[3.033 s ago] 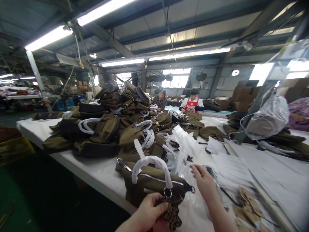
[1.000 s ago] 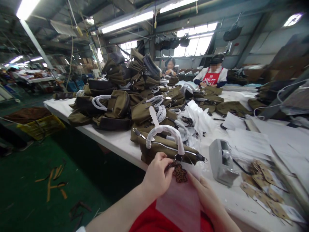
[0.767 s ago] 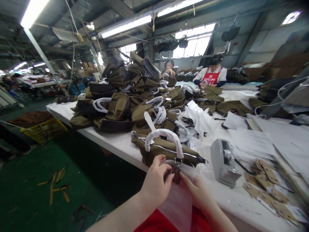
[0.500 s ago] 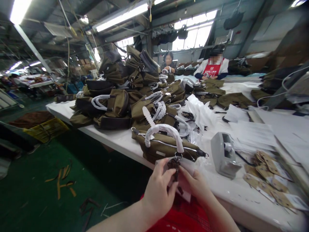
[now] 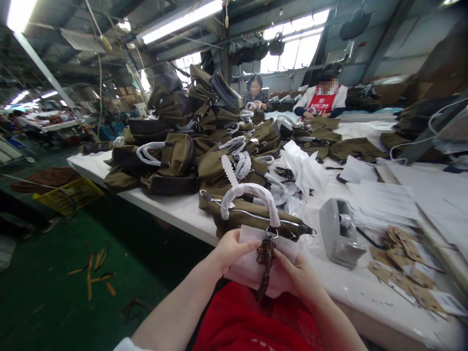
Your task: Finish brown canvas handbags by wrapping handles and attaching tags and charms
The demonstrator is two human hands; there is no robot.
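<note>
An olive handbag (image 5: 234, 225) with a silver zip stands at the table's edge in front of me. Its handle (image 5: 271, 207) is wrapped in white film, and a white toothed strip (image 5: 228, 170) sticks up from it. From a ring at the handle's near end hangs a dark brown charm (image 5: 266, 256), lying over a sheet of white tissue paper (image 5: 241, 268). My left hand (image 5: 232, 248) is closed on the sheet's left side, thumb on top beside the charm. My right hand (image 5: 297, 275) grips the right side, its thumb tip touching the charm's edge. Fingers beneath the paper are hidden.
A heap of olive bags (image 5: 171, 156) fills the table's left and middle. Right of the handbag stand a grey tape dispenser (image 5: 340, 234) and brown card tags (image 5: 405, 258). Two people sit across the table. A yellow crate (image 5: 69, 197) rests on the green floor.
My left hand has moved left off the charm onto the paper's side. The tissue paper is now spread wider beneath the charm, which shows fully. My right hand has barely shifted.
</note>
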